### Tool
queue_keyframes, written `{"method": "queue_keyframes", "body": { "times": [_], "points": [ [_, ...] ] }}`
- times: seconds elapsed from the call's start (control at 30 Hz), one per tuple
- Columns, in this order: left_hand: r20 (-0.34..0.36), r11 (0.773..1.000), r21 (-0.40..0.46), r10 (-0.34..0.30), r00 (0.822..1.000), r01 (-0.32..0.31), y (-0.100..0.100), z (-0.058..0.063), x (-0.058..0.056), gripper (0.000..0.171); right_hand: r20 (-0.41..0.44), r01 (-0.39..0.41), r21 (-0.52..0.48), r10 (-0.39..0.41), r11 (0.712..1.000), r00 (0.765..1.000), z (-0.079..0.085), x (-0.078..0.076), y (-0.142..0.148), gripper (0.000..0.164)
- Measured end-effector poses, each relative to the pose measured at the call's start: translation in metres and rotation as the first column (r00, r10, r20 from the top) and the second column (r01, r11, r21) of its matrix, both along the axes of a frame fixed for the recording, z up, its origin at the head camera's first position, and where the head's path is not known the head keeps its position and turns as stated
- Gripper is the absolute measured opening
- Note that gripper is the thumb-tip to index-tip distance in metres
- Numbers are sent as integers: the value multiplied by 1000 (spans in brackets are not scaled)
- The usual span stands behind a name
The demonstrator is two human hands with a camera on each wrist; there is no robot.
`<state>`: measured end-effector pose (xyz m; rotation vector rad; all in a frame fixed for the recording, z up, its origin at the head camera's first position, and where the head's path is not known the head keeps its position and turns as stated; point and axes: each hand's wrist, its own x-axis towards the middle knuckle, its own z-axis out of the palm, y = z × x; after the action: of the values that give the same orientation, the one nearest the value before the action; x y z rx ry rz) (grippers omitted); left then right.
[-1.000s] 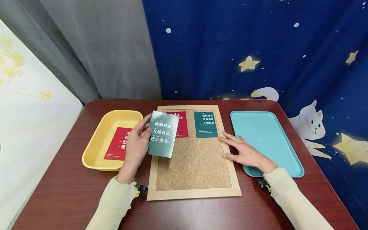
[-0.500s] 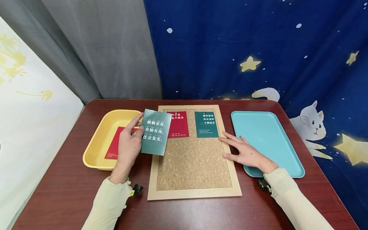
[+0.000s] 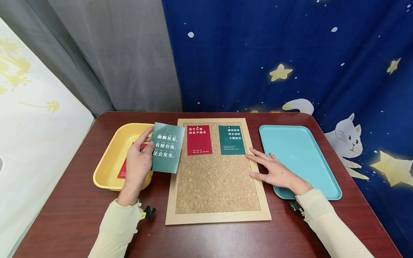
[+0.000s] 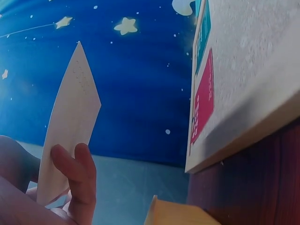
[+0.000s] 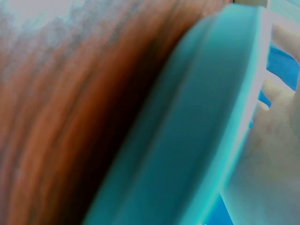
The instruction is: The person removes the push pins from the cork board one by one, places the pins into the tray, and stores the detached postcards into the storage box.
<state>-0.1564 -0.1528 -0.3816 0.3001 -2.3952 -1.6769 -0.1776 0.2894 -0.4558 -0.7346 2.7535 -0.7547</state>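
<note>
In the head view my left hand [image 3: 139, 161] pinches a green card [image 3: 166, 148] with white lettering by its left edge, held up between the yellow basin and the corkboard. The left wrist view shows the card's pale back [image 4: 72, 112], fingers on it. My right hand [image 3: 275, 172] rests with fingers spread on the right frame of the corkboard [image 3: 217, 186]. A red card [image 3: 199, 141] and another green card [image 3: 232, 141] are pinned side by side at the board's top. In the right wrist view that hand [image 5: 276, 140] shows partly, behind the tray's rim.
A yellow basin [image 3: 108, 157] at the left holds a red card [image 3: 122, 170], partly hidden by my left hand. At the right lies a turquoise tray [image 3: 300, 147], under my right wrist. The dark red table [image 3: 200, 238] ends at curtains behind.
My left hand has moved left with the green card, off the board and toward the yellow basin, uncovering the pinned red card. My right hand has stayed in place.
</note>
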Motion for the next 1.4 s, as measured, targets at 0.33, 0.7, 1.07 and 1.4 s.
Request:
{"method": "queue_keyframes", "body": {
  "times": [0.33,0.7,1.07,1.4],
  "points": [
    [-24,998,-48,46,999,-47,-16,-2,-3,46,4,3,1,-3,1000,1000,1,-1,-1,70],
    [-9,997,-12,72,997,-73,-35,-7,-3,46,4,3,-1,-3,1000,1000,0,0,-1,70],
    [1,989,-43,140,990,-140,-49,-9,-4,46,-7,5,1,-5,1000,1000,-2,-1,0,70],
    [1,978,-108,177,984,-176,-64,-11,-5,44,-1,8,-4,-8,1000,1000,-2,0,0,70]
  ]
}}
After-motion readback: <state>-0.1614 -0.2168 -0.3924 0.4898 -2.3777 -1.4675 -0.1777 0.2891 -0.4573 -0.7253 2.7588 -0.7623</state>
